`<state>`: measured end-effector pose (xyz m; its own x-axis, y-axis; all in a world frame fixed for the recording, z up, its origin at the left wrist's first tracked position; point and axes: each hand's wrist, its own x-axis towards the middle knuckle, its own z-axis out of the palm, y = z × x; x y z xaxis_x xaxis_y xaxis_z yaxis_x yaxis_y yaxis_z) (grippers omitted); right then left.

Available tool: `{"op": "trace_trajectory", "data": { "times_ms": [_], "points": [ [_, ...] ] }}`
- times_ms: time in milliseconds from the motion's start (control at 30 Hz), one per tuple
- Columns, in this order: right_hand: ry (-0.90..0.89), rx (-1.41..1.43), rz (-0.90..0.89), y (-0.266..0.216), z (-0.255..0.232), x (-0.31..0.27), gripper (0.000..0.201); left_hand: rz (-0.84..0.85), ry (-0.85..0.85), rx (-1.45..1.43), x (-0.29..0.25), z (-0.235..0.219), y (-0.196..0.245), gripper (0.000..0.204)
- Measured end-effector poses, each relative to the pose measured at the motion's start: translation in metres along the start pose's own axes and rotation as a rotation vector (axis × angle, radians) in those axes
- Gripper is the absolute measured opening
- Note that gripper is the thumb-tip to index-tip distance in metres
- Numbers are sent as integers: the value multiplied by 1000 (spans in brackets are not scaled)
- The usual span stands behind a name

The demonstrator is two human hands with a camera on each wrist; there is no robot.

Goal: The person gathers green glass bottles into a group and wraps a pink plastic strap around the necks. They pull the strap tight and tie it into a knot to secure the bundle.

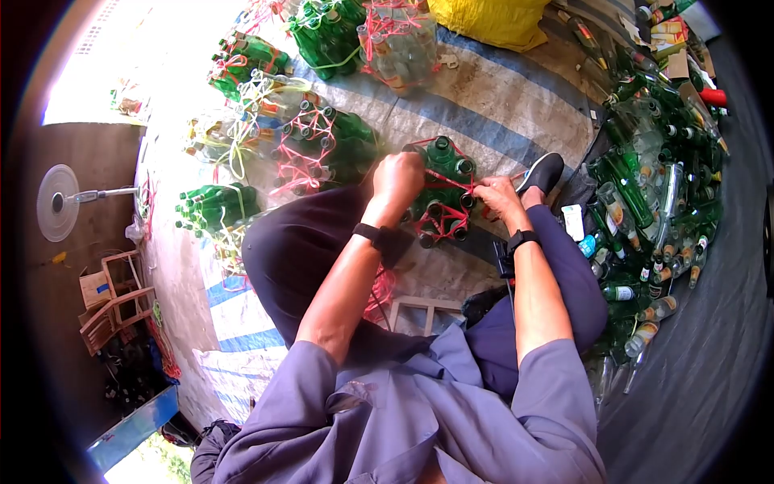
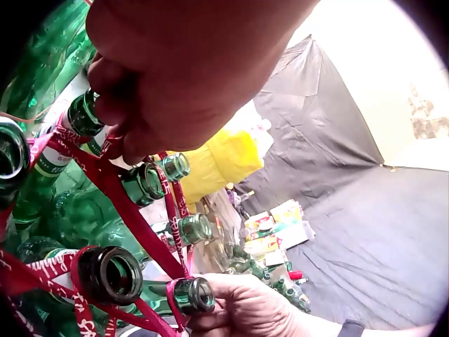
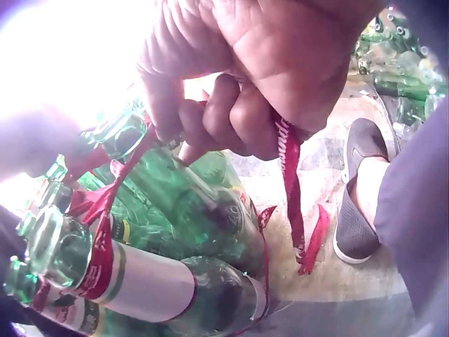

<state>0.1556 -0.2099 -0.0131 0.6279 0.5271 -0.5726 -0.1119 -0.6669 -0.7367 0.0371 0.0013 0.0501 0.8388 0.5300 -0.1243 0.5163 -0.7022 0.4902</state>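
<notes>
Between the person's legs stands a bundle of green glass bottles (image 1: 441, 199), their necks laced together with red printed ribbon (image 2: 126, 210). The left hand (image 1: 399, 187), fingers curled, holds the ribbon at the far-left necks. Over at the right side of the bundle, the right hand (image 1: 500, 198) grips the ribbon beside a bottle neck. From its fist a loose ribbon tail (image 3: 291, 189) hangs down. The ribbon runs across the bottle tops between both hands. White-labelled bottles (image 3: 151, 281) stand upright below the right hand. The left fingertips are partly hidden in shadow.
More tied bottle bundles (image 1: 306, 149) stand to the left and back. A heap of loose bottles (image 1: 653, 202) lies along the right. A yellow sack (image 1: 492, 20) is at the back, a shoe (image 1: 544, 173) close to the right hand. A striped sheet (image 1: 484, 113) covers the floor.
</notes>
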Motion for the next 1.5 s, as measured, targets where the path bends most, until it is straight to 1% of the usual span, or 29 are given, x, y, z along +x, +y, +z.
{"op": "trace_trajectory", "data": {
  "times_ms": [67, 100, 167, 200, 267, 300, 367, 400, 467, 500, 567, 700, 767, 867, 900, 933, 967, 1000, 1067, 1133, 1200, 1267, 1300, 1333, 1367, 1400, 1433, 1467, 1500],
  "points": [
    [-66, 322, 34, 12, 0, 3, 23, 7, -13, 18, 4, 2, 1, 15],
    [-67, 322, 38, 12, 0, 0, 23, -28, -24, 60, 6, -1, 5, 15],
    [-37, 540, 82, 7, -2, -4, 16, -74, -54, 148, 9, -2, 8, 17],
    [-37, 542, 84, 7, -5, -5, 16, -74, -56, 149, 10, 1, 7, 17],
    [-57, 733, 319, 5, -11, -7, 14, -63, -67, 267, 11, 7, 6, 16],
    [-56, 733, 319, 6, -13, -6, 14, -62, -68, 266, 12, 7, 7, 16],
    [87, 762, 448, 7, -14, -5, 17, -24, -125, 296, 11, 5, 7, 18],
    [86, 762, 446, 10, -12, -4, 17, -24, -124, 296, 9, 3, 7, 18],
    [138, 853, 515, 15, -9, -1, 20, 3, -122, 232, 7, -2, 7, 20],
    [138, 854, 511, 17, -8, 0, 20, 5, -118, 232, 7, -4, 6, 20],
    [308, 934, 578, 20, -7, 1, 18, 50, -102, 102, 5, -8, 3, 24],
    [336, 927, 558, 9, -16, -10, 19, 110, -25, 43, -6, -3, 2, 18],
    [383, 892, 534, 4, -17, -12, 17, 377, 269, -52, -22, -2, 11, 28],
    [401, 928, 476, -2, -20, -16, 17, 630, 255, -51, -37, -9, 39, 35],
    [401, 929, 473, 2, -21, -14, 17, 676, 179, -45, -43, -9, 48, 38],
    [361, 962, 459, 7, -21, -13, 17, 720, 102, -39, -48, -10, 56, 42],
    [321, 994, 445, 11, -22, -12, 18, 754, -38, 48, -51, -12, 61, 49],
    [324, 993, 441, 7, -23, -16, 18, 757, -34, 46, -50, -7, 61, 49],
    [404, 1017, 394, -6, -22, -27, 15, 908, -74, 123, -47, 10, 51, 55],
    [398, 1038, 405, -5, -21, -25, 14, 931, -70, 189, -41, 8, 50, 58],
    [393, 1062, 419, -2, -21, -21, 12, 956, -205, 266, -36, 3, 49, 56],
    [331, 1196, 377, 4, -22, -16, 10, 936, -208, 301, -36, 1, 53, 53],
    [329, 1196, 381, 3, -21, -15, 10, 916, -211, 334, -36, 2, 54, 51],
    [298, 1240, 386, 2, -22, -13, 14, 914, -216, 331, -37, 4, 55, 51],
    [267, 1284, 393, 2, -23, -11, 20, 867, -213, 334, -39, 6, 57, 48],
    [269, 1282, 402, 1, -25, -10, 20, 819, -211, 337, -41, 10, 56, 45],
    [334, 1310, 404, 0, -27, -8, 19, 815, -220, 332, -40, 13, 53, 45],
    [398, 1337, 405, -2, -27, -6, 19, 814, -181, 270, -39, 14, 49, 43],
    [339, 1420, 412, 2, -32, -2, 17, 813, -142, 212, -39, 15, 45, 42]
  ]
}}
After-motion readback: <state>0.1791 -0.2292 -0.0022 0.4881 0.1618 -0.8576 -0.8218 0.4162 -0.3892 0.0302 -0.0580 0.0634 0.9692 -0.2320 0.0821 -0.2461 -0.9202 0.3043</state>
